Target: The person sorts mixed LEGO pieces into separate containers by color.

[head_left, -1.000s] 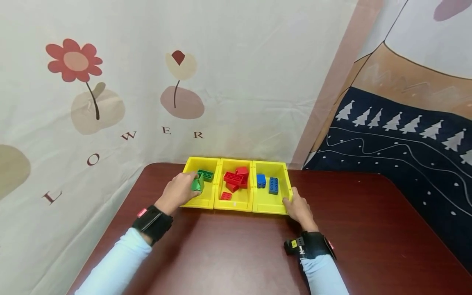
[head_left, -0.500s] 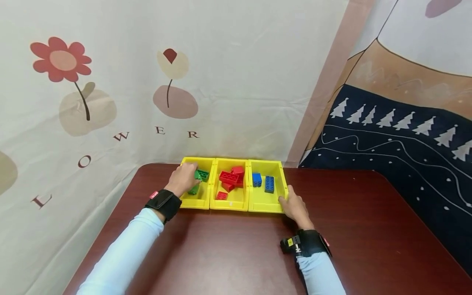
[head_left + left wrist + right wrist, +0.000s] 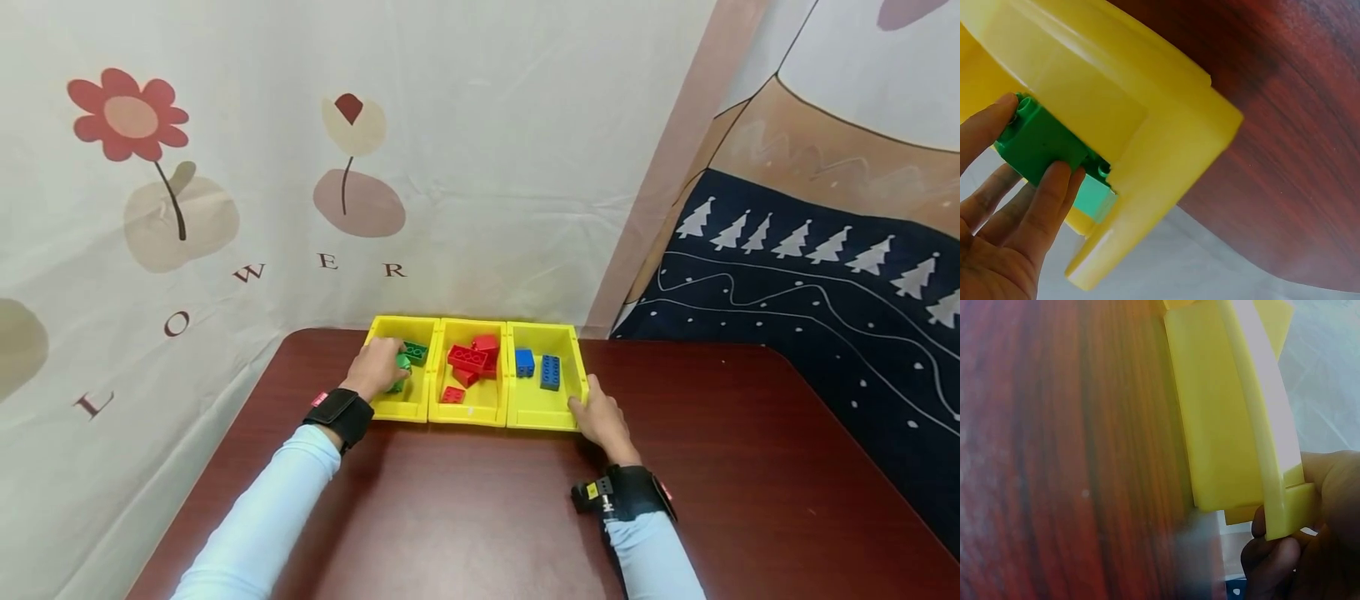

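In the head view my left hand point(image 3: 375, 367) reaches into the left yellow bin point(image 3: 405, 408). The left wrist view shows its thumb and fingers holding a green toy brick point(image 3: 1041, 140) by the bin wall; a lighter green brick point(image 3: 1094, 197) sits just beneath. Another green brick point(image 3: 415, 353) lies farther back in that bin. My right hand point(image 3: 602, 419) grips the front right corner of the right yellow bin point(image 3: 543, 415), with the rim between thumb and fingers in the right wrist view. Two blue bricks, one squarish point(image 3: 524, 362) and one longer point(image 3: 551, 372), lie inside it.
Between these two stands the middle yellow bin point(image 3: 487, 412), holding several red bricks point(image 3: 467, 358). All the bins stand side by side at the back of the dark brown table point(image 3: 480, 508). A printed cloth point(image 3: 510, 192) hangs close behind them.
My left hand has moved slightly farther into the left bin, and the green brick at its fingers has shifted. The right hand keeps its grip on the bin corner. The head view has turned slightly.
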The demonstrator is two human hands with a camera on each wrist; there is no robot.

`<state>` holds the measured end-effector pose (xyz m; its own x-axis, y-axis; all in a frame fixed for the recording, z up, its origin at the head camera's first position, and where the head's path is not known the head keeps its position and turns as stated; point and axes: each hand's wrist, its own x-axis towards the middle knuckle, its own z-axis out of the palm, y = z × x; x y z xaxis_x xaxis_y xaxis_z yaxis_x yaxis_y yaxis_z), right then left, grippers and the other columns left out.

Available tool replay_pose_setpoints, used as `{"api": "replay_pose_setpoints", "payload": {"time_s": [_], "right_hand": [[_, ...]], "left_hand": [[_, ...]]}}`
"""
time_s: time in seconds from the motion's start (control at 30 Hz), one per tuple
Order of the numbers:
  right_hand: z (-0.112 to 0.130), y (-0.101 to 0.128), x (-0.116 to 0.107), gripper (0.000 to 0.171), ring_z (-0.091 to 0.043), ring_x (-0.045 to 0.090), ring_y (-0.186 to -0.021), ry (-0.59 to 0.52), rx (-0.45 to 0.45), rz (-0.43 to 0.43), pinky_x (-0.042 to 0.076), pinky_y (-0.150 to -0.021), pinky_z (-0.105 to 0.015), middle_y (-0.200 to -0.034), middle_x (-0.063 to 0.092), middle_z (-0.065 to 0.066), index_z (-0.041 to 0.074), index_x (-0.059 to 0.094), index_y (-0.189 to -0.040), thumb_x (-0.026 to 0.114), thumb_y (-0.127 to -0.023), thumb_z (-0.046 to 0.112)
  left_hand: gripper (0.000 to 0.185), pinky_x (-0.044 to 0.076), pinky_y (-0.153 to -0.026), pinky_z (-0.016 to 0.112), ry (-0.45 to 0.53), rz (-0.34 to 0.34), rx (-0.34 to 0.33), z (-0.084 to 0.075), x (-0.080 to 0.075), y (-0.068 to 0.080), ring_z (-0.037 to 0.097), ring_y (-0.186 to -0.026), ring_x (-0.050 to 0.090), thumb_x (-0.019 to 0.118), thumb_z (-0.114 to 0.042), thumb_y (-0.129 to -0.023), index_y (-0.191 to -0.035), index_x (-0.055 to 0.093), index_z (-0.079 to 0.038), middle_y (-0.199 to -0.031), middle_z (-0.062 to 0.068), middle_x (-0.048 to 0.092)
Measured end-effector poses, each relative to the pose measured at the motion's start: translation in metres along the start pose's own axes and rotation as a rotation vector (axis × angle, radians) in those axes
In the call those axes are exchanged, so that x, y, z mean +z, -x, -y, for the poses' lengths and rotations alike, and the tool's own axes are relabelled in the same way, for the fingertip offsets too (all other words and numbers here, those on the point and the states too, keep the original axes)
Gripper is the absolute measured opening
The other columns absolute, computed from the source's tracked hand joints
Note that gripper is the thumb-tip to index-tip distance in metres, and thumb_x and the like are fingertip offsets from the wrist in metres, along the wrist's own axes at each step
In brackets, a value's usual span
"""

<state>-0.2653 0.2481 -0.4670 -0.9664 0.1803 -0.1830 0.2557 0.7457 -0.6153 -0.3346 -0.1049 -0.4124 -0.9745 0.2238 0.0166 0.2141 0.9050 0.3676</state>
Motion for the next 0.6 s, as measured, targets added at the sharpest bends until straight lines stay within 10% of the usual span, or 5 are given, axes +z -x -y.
{"api": "replay_pose_setpoints", "payload": {"time_s": [0.6], "right_hand": [[0.0029, -0.0041, 0.0057, 0.04, -0.026, 0.054, -0.076, 0.01, 0.008, 0.024, 0.04, -0.064, -0.032, -0.095, 0.056, -0.016, 0.009, 0.034, -0.133, 0.05, -0.099, 0.024]], "left_hand": [[0.048, 0.056, -0.073, 0.041, -0.125, -0.015, 0.022, 0.008, 0.0025, 0.0072, 0.025, -0.085, 0.062, 0.076, -0.02, -0.086, -0.126, 0.062, 0.001, -0.119, 0.02, 0.067]]}}
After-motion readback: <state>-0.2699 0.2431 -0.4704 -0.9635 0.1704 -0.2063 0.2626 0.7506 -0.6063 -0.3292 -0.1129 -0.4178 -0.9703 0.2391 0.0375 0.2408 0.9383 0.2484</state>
